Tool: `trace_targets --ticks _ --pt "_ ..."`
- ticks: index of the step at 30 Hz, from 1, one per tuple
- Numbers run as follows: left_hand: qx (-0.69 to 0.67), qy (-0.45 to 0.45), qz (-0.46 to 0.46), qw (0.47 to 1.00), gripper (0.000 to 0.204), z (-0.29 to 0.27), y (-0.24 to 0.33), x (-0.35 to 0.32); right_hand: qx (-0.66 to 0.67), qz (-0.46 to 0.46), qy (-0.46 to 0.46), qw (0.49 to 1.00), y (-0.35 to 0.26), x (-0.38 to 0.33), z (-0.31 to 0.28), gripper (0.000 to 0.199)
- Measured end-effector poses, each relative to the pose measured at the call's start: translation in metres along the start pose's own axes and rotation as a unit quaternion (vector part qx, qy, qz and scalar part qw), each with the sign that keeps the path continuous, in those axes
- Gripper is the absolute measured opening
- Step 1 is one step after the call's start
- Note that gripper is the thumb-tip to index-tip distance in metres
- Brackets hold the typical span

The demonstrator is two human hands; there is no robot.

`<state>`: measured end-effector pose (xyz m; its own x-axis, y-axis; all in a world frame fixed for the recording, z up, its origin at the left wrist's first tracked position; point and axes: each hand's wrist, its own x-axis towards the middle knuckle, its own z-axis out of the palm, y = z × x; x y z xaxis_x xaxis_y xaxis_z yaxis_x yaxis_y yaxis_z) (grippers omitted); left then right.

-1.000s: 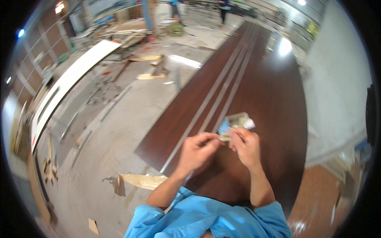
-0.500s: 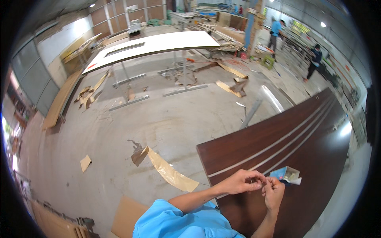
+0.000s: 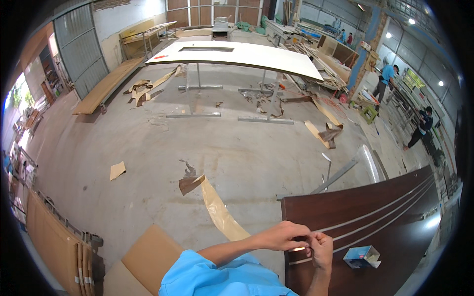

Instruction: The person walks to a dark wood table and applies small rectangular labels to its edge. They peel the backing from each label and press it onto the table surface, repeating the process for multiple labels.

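My left hand [image 3: 286, 236] and my right hand [image 3: 322, 250] meet fingertip to fingertip above the near left edge of a dark brown wooden panel [image 3: 340, 209]. Both are closed in a pinch; whatever lies between the fingers is too small or too hidden to name. Three thin silver strips run along the panel. Just right of my right hand, a small blue and white cardboard box [image 3: 359, 258] rests on the panel with its top open and small pale contents inside.
Across the floor, a white panel [image 3: 266, 55] with a rectangular cutout lies on metal stands. Peeled tape strips [image 3: 220, 209] litter the concrete. Cardboard [image 3: 150, 254] sits by my left side. Two people [image 3: 386, 81] stand at the far right.
My view has swung left, so the room shifts right in the picture. My hands have moved left, away from the blue box, and remain together with fingers pinched.
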<state>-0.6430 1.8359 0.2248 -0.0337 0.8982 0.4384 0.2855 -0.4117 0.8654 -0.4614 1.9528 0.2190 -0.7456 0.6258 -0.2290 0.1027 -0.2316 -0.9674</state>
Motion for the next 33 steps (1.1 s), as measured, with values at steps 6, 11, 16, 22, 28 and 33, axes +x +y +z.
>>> trace_targets --ticks 6,11,16,22,28,33 --pt "-0.069 0.025 -0.111 0.991 0.015 -0.035 0.003 -0.039 -0.036 0.048 -0.092 0.994 0.001 0.029 0.039 0.015" --pt "-0.159 0.109 -0.232 0.954 0.015 -0.023 0.022 -0.079 -0.029 0.068 -0.204 0.976 0.023 0.035 0.067 0.019" --pt "-0.131 0.120 -0.183 0.967 0.019 -0.049 0.017 -0.102 -0.019 0.096 -0.246 0.964 0.034 0.052 0.097 0.020" --pt "-0.150 0.135 -0.159 0.966 0.022 -0.108 -0.018 -0.116 -0.031 0.125 -0.264 0.956 0.037 0.107 0.141 0.021" --pt "-0.113 0.180 -0.170 0.962 0.023 -0.247 -0.064 -0.146 -0.016 0.122 -0.314 0.941 0.054 0.222 0.261 0.020" --pt "0.007 0.272 -0.192 0.943 0.024 -0.367 -0.072 -0.166 -0.026 0.131 -0.347 0.928 0.034 0.308 0.376 0.019"
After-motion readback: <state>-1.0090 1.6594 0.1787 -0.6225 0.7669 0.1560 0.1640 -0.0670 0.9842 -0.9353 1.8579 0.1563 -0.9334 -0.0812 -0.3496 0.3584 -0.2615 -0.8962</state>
